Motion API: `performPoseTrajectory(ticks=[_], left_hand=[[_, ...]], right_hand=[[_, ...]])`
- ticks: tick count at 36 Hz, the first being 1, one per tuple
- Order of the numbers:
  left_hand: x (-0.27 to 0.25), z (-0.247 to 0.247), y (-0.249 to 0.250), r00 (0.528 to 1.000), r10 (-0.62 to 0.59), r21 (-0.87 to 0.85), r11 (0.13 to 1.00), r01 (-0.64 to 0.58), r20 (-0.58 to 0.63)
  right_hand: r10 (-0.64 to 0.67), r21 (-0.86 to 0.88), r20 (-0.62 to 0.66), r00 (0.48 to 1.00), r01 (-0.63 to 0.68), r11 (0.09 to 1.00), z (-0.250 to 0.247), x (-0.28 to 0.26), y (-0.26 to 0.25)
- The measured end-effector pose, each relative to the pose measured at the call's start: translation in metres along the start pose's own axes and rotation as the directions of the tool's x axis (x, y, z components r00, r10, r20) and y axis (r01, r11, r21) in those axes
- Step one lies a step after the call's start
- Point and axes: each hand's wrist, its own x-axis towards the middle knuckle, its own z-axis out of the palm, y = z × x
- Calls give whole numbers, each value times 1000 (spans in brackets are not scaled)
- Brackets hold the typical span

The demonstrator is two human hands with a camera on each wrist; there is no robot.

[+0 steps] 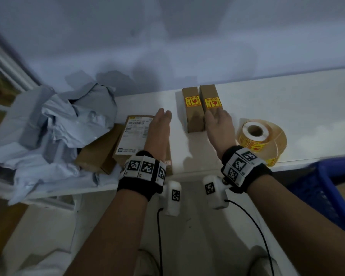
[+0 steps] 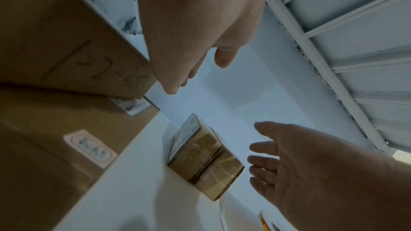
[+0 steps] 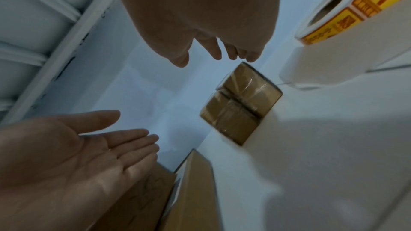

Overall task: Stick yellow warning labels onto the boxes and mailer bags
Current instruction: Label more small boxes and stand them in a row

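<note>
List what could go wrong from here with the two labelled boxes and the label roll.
1. The right hand, open, is close beside the two small labelled boxes; a careless sweep could knock them out of line.
2. The label roll sits near the table's front edge, its strip trailing to the edge; a wrist could drag it off.

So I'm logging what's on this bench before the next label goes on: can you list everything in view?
small boxes: two, brown, side by side mid-table, each with a yellow label
label roll: one, yellow, right of the small boxes
flat box: one, brown, white shipping label, under the left hand
second brown box: one, left of the flat box
mailer bags: a pile, grey, far left
crate: one, blue, lower right
table: one, white
left hand: open
right hand: open, at the right small box
</note>
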Motion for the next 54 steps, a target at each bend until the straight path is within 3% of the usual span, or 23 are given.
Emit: performPoseTrajectory(ticks=[6,10,20,28,35,44,49,54], left_hand=[[-4,-26,6,995,-15,-70,998,8,-98],[-8,-50,0,991,40,91,995,-29,-130],[-12,-90,-13,960,61,173,985,-13,-272],[-11,-94,-20,962,69,267,964,5,-265],[-14,-88,-15,973,33,183,983,9,-228],[-13,-48,2,992,4,36,999,0,-125],[-13,-18,-1,1000,1,110,994,2,-30],[-15,2,-4,999,11,191,982,-4,-38]], right_hand=[[10,77,135,991,-20,997,17,-24,-13],[27,103,238,971,-53,993,31,-40,-21],[-23,134,405,914,-35,990,61,-63,-39],[-35,117,468,883,-22,993,76,-68,-39],[-71,168,467,881,-10,986,70,-67,-36],[-56,261,335,940,-35,965,37,-50,-27],[10,256,270,963,-82,963,13,-43,-11],[22,200,278,960,-80,977,-4,-31,18]])
